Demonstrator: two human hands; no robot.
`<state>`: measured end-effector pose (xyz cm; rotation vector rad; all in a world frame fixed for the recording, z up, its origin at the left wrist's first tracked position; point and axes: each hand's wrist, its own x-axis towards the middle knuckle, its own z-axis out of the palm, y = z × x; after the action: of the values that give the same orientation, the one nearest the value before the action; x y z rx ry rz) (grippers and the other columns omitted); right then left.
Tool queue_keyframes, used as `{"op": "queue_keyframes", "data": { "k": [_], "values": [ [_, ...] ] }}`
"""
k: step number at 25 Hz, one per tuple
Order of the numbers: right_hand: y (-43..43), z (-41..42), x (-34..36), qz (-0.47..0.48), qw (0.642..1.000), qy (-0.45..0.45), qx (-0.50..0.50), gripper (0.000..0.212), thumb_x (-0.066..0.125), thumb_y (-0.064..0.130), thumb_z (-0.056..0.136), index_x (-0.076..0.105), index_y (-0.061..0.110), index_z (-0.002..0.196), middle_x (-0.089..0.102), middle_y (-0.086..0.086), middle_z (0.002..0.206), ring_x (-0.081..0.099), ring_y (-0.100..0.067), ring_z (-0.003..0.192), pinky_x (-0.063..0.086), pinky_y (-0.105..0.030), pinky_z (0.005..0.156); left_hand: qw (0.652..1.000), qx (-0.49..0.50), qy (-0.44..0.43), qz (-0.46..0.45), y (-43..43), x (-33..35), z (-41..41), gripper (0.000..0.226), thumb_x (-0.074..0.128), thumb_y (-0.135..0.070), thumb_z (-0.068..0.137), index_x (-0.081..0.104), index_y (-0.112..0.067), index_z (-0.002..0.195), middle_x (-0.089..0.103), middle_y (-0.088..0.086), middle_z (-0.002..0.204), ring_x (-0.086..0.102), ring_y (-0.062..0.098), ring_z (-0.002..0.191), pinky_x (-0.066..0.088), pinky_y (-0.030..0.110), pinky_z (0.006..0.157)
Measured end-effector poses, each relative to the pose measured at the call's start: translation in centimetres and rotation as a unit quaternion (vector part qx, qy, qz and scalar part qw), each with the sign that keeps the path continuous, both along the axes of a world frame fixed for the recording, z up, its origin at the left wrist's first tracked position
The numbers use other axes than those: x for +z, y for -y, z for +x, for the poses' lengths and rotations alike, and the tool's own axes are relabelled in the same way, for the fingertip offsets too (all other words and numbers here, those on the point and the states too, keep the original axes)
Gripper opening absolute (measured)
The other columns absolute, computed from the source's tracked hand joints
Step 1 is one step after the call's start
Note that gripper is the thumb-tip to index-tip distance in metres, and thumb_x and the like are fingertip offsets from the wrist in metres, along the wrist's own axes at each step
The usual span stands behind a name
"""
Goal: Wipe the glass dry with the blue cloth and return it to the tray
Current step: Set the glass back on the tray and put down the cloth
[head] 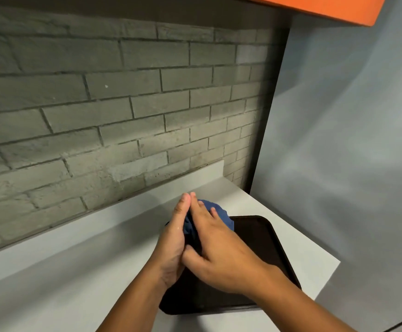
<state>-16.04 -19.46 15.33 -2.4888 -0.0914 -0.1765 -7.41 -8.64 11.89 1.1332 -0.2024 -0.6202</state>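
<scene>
I'm looking at both hands pressed together above the far end of the dark tray [269, 240] on the white counter [75, 271]. My left hand [173, 245] is flat, fingers straight, pushing against the blue cloth [220, 212]. My right hand [219, 250] wraps over the bundle, fingers curved round it, thumb tucked underneath. I can't make out the glass behind cloth and hands

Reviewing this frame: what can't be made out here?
- Glass: not visible in the head view. If it is held, the blue cloth, left hand and right hand cover it.
- Blue cloth: mostly hidden between the hands. Only a bunched part shows.
- Black tray: its near-left part is hidden behind the hands.
- Orange object, top right: cut off by the frame edge, so it cannot be identified.
</scene>
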Motion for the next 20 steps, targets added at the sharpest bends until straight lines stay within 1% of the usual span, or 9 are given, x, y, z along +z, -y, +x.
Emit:
{"op": "queue_keyframes", "data": {
  "k": [2,5,7,9,10,13,16,18,20],
  "values": [
    [0.0,0.1,-0.2,0.07,0.997,-0.035,0.017,0.095,0.044,0.038,0.093,-0.007,0.038,0.173,0.045,0.013,0.165,0.028,-0.024,0.167,0.013,-0.043,0.14,1.0,-0.003,-0.02,-0.01,-1.1,-0.3,0.1,0.051,0.083,-0.058,0.087,0.09,-0.019,0.12,0.085,0.014,0.131,0.083,0.02,0.119,0.066,0.026,0.087],
    [0.5,0.0,-0.2,0.152,0.988,-0.021,0.011,0.094,0.04,0.04,0.087,0.003,0.04,0.174,0.032,0.017,0.178,0.025,0.004,0.165,0.023,-0.032,0.137,1.0,0.019,-0.018,0.012,-3.6,-1.3,0.5,0.036,0.071,-0.018,0.101,0.079,-0.007,0.134,0.085,0.022,0.127,0.086,0.026,0.106,0.069,0.031,0.079],
    [0.9,0.0,-0.3,0.168,0.986,-0.004,-0.009,0.088,0.043,0.041,0.089,0.018,0.038,0.173,0.035,0.021,0.176,0.036,0.011,0.157,0.034,-0.029,0.132,0.997,0.054,-0.009,0.062,-5.9,-1.7,1.1,0.027,0.063,-0.002,0.106,0.076,-0.007,0.13,0.088,0.019,0.115,0.087,0.025,0.094,0.069,0.031,0.074],
    [1.0,-0.2,-0.7,0.165,0.985,0.002,-0.039,0.078,0.05,0.035,0.094,0.032,0.037,0.169,0.043,0.02,0.172,0.06,0.0,0.137,0.05,-0.043,0.123,0.991,0.076,0.016,0.109,-8.2,-1.9,2.0,0.021,0.065,-0.001,0.104,0.078,-0.01,0.117,0.088,0.015,0.102,0.085,0.022,0.087,0.066,0.03,0.073],
    [1.2,-0.4,-1.0,0.163,0.985,0.002,-0.051,0.073,0.053,0.027,0.097,0.037,0.035,0.168,0.047,0.019,0.17,0.062,-0.003,0.127,0.052,-0.047,0.12,0.988,0.069,0.037,0.134,-9.3,-1.8,2.4,0.017,0.069,-0.005,0.099,0.08,-0.014,0.107,0.085,0.011,0.093,0.08,0.02,0.081,0.061,0.028,0.071],
    [1.1,-0.5,-1.8,0.151,0.987,0.001,-0.062,0.063,0.055,0.01,0.104,0.047,0.028,0.164,0.056,0.016,0.163,0.055,0.004,0.143,0.046,-0.037,0.125,0.97,0.054,0.049,0.234,-12.7,-2.6,4.2,0.012,0.066,-0.022,0.076,0.066,-0.024,0.064,0.056,-0.003,0.062,0.051,0.013,0.061,0.04,0.027,0.057],
    [0.9,-0.6,-2.5,0.172,0.983,-0.002,-0.062,0.058,0.055,0.004,0.104,0.054,0.028,0.157,0.064,0.018,0.152,0.058,0.006,0.142,0.047,-0.03,0.122,0.945,0.02,0.019,0.326,-15.6,-4.5,6.2,0.016,0.062,-0.025,0.07,0.048,-0.026,0.062,0.043,-0.002,0.062,0.041,0.015,0.057,0.033,0.032,0.056],
    [0.7,-0.6,-3.0,0.188,0.98,-0.006,-0.061,0.056,0.054,0.003,0.104,0.058,0.034,0.15,0.068,0.021,0.144,0.063,0.008,0.135,0.05,-0.029,0.117,0.924,-0.038,-0.006,0.381,-16.5,-6.0,7.6,0.016,0.062,-0.025,0.068,0.048,-0.025,0.062,0.043,0.0,0.063,0.041,0.015,0.054,0.033,0.032,0.055],
    [0.4,-0.6,-3.4,0.204,0.977,-0.014,-0.059,0.054,0.055,0.003,0.104,0.059,0.041,0.142,0.071,0.022,0.138,0.065,0.009,0.129,0.053,-0.028,0.111,0.88,-0.109,0.021,0.462,-16.8,-7.8,9.2,0.01,0.064,-0.026,0.073,0.057,-0.02,0.07,0.054,0.005,0.073,0.049,0.019,0.066,0.041,0.036,0.063]
  ]
}}
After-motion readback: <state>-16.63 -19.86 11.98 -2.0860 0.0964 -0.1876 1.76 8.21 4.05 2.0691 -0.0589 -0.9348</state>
